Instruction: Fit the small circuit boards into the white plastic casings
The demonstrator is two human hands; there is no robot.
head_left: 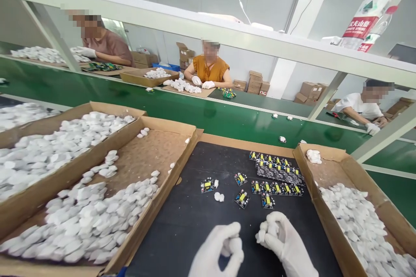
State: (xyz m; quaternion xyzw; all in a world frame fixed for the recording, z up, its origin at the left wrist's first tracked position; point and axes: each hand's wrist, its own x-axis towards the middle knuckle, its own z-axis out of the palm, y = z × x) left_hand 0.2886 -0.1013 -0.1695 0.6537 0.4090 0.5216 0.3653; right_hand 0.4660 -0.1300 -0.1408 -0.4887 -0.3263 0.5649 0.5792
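Both my hands wear white gloves above the black mat. My left hand (221,249) is closed, fingers curled towards the thumb; anything between them is hidden. To its right, my right hand (286,240) pinches what looks like a small white piece (264,231), hard to tell from the glove. Beyond my hands lie a loose circuit board (242,199) with a yellow part, another circuit board (241,178) and a third circuit board (207,185). Two small white pieces (219,197) rest near that third board. Rows of circuit boards (277,188) stand at the mat's back right.
A cardboard tray (191,147) of white pieces flanks the black mat (175,225) on the left; another cardboard tray (328,225) borders it on the right. Behind runs a green conveyor belt (195,117). Several co-workers sit across it. A shelf beam (195,21) carrying bottles (364,21) crosses overhead.
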